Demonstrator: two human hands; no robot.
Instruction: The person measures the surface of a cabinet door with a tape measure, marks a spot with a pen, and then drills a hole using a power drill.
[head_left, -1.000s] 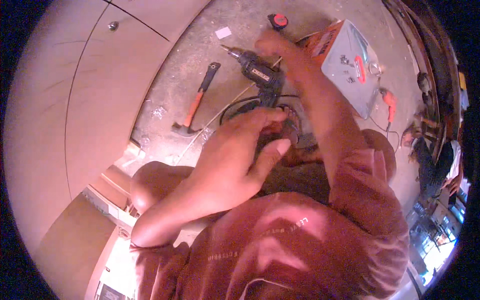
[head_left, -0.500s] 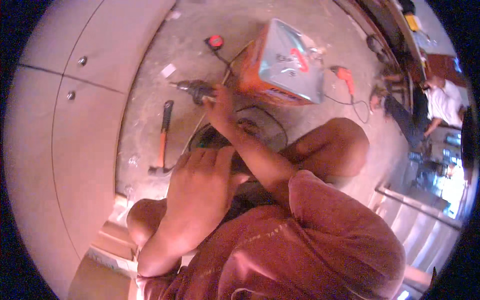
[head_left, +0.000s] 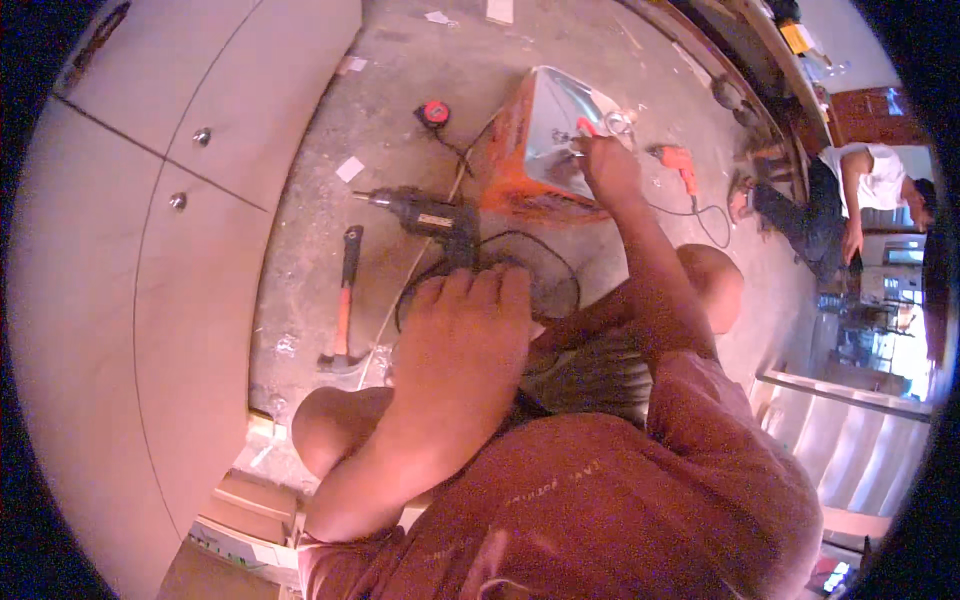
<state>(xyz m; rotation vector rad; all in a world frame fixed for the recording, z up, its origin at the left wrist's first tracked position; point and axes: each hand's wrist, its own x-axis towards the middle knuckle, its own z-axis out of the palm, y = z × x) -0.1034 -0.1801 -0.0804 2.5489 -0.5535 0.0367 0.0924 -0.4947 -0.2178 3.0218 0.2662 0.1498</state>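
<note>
Near the cabinet (head_left: 90, 290)'s bottom edge, a claw hammer (head_left: 344, 300) is lying on the floor. A black pistol-grip drill (head_left: 435, 217) is resting farther right, the left hand (head_left: 465, 325) curling before its handle, contents hidden. Small metal pieces (head_left: 560, 137) are sitting near the square tin (head_left: 508, 150)'s top left edge; the right hand (head_left: 610, 165) is hovering there, fingertips narrowed, grip unclear. A light pinch should prevent skidding.
</note>
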